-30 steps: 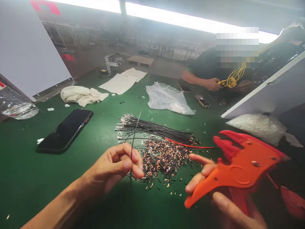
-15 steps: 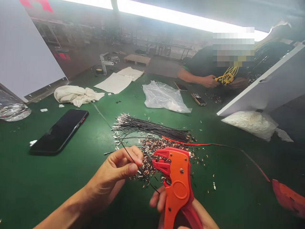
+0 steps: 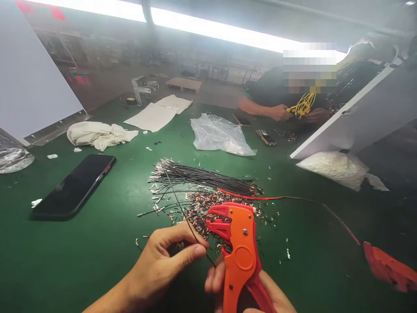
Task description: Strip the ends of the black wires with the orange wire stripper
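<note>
Left hand [image 3: 172,254] pinching black wire [image 3: 182,208] beside wire stripper [image 3: 243,243]

The left thumb and forefinger are closing on the wire, which is slanting across the scrap pile [image 3: 198,206], its lower end ending near the right hand's [image 3: 217,278] fingertips; whether they are touching, one cannot tell. The right hand is gripping the orange-and-red stripper by its handles, its jaws standing apart and pointing left. Beyond the scraps, a bundle of black wires [image 3: 208,176] is lying on the green tabletop [image 3: 130,184]. A smartphone [image 3: 76,184] is resting at left.

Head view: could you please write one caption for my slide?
Left hand pinching a thin black wire, right hand gripping an orange-and-red wire stripper, above a green table.
</note>
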A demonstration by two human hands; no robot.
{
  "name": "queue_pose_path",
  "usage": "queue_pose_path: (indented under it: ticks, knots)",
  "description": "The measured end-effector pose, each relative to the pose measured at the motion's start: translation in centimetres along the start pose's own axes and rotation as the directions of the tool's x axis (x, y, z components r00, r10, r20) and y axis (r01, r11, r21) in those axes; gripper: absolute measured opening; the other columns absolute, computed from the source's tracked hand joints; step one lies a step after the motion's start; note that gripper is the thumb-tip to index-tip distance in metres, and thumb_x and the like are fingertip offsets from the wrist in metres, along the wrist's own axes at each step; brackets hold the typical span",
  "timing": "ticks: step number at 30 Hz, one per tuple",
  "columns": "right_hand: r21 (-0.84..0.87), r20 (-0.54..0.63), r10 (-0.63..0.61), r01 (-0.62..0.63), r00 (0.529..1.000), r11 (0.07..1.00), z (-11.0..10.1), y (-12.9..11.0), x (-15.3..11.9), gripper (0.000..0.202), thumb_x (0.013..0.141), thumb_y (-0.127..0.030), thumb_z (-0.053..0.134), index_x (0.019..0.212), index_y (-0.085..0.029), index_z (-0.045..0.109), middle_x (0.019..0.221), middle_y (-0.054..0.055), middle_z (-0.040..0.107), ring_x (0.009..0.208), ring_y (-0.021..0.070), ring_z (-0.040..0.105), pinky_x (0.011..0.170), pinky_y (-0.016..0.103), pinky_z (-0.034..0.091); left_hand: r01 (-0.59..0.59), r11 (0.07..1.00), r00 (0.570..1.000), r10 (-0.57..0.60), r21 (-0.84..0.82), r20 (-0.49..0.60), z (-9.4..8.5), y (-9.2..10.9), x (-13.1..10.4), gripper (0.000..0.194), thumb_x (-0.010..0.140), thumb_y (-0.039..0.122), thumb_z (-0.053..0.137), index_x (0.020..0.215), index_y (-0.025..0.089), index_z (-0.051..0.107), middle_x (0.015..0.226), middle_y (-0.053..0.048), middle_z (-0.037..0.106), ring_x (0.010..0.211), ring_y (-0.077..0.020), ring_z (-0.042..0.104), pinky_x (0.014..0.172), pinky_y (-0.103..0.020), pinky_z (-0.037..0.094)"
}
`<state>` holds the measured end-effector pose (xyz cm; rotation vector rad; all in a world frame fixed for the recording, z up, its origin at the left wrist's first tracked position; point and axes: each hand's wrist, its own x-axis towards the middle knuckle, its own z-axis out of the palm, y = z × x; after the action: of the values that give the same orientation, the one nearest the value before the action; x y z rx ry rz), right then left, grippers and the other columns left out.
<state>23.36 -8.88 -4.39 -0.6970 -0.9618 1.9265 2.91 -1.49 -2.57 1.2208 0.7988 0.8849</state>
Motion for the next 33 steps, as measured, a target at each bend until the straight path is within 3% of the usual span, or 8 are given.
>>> queue_pose_path:
  ticks: [3,7,13,17,22,25,30,33]
  knots:
    - [0.035,0.006,0.017,-0.017,1.0,0.999,0.2,-1.0,0.3,0.036,0.08,-0.038,0.077,0.109,-0.019,0.067,0.107,0.007,0.06,0.074,0.0134,0.066,0.067,0.028,0.049,0.075,0.997,0.989,-0.074,0.003,-0.131,-0.8,0.0,0.4,0.021,0.073,0.04,0.08,0.073,0.02,0.077,0.072,-0.003,0.069,0.066,-0.013,0.057,0.061,-0.022,0.044]
    - [0.171,0.026,0.065,-0.069,0.998,0.983,0.5,-1.4,0.6,0.031,0.081,-0.035,0.077,0.105,-0.019,0.065,0.103,0.003,0.06,0.074,0.0146,0.071,0.068,0.028,0.05,0.073,0.995,0.971,-0.087,-0.07,-0.222,-1.8,0.0,0.7,0.026,0.072,0.043,0.081,0.076,0.018,0.076,0.062,0.0,0.062,0.056,-0.0086,0.049,0.054,-0.02,0.039]
    - [0.278,-0.014,0.073,-0.066,0.997,0.958,1.2,-1.8,0.6,0.028,0.084,-0.028,0.075,0.106,-0.017,0.063,0.098,0.005,0.07,0.092,0.0249,0.074,0.086,0.041,0.053,0.066,0.987,0.972,-0.097,-0.149,-0.212,-1.8,0.6,0.6,0.03,0.071,0.044,0.082,0.073,0.015,0.072,0.05,0.004,0.052,0.05,-0.0073,0.042,0.051,-0.021,0.033]
    - [0.363,-0.011,0.102,-0.091,0.995,0.927,1.5,-1.8,0.6,0.026,0.088,-0.021,0.068,0.113,-0.019,0.059,0.1,0.005,0.071,0.099,0.0249,0.071,0.097,0.054,0.047,0.063,0.985,0.972,-0.097,-0.162,-0.215,-1.8,1.0,0.7,0.031,0.071,0.044,0.081,0.074,0.015,0.07,0.049,0.004,0.051,0.049,-0.0078,0.041,0.051,-0.021,0.032]
    - [0.336,-0.005,0.051,-0.047,0.999,0.941,1.1,-1.0,1.0,0.032,0.09,-0.031,0.066,0.116,-0.014,0.057,0.087,0.006,0.069,0.08,0.0212,0.07,0.078,0.047,0.056,0.032,0.985,0.972,-0.07,-0.171,-0.225,-1.9,1.3,0.7,0.029,0.073,0.041,0.08,0.073,0.015,0.069,0.049,0.004,0.05,0.05,-0.0079,0.042,0.052,-0.021,0.033]
    - [0.253,-0.04,0.089,-0.076,0.995,0.965,1.4,-1.0,0.9,0.039,0.088,-0.037,0.07,0.116,-0.013,0.056,0.086,0.005,0.067,0.076,0.0186,0.068,0.075,0.043,0.056,0.012,0.987,0.969,-0.051,-0.159,-0.242,-1.8,1.4,0.8,0.027,0.075,0.04,0.079,0.076,0.014,0.069,0.05,0.005,0.051,0.05,-0.0078,0.042,0.052,-0.021,0.033]
    - [0.217,0.006,0.234,-0.23,0.972,0.949,2.3,-2.2,0.2,0.062,0.07,-0.017,0.084,0.124,-0.018,0.053,0.092,0.001,0.065,0.082,0.0151,0.065,0.084,0.04,0.054,-0.029,0.988,0.965,-0.012,-0.152,-0.262,-2.0,2.5,1.4,0.026,0.076,0.038,0.078,0.078,0.014,0.068,0.05,0.005,0.052,0.049,-0.0068,0.042,0.052,-0.02,0.033]
    - [0.24,0.044,0.225,-0.229,0.973,0.943,2.1,-2.6,0.2,0.067,0.066,-0.011,0.083,0.127,-0.017,0.054,0.09,0.002,0.066,0.081,0.017,0.066,0.081,0.043,0.056,-0.068,0.985,0.961,0.022,-0.157,-0.275,-2.3,4.1,2.0,0.027,0.074,0.039,0.08,0.079,0.015,0.069,0.049,0.005,0.052,0.048,-0.0063,0.042,0.052,-0.02,0.033]
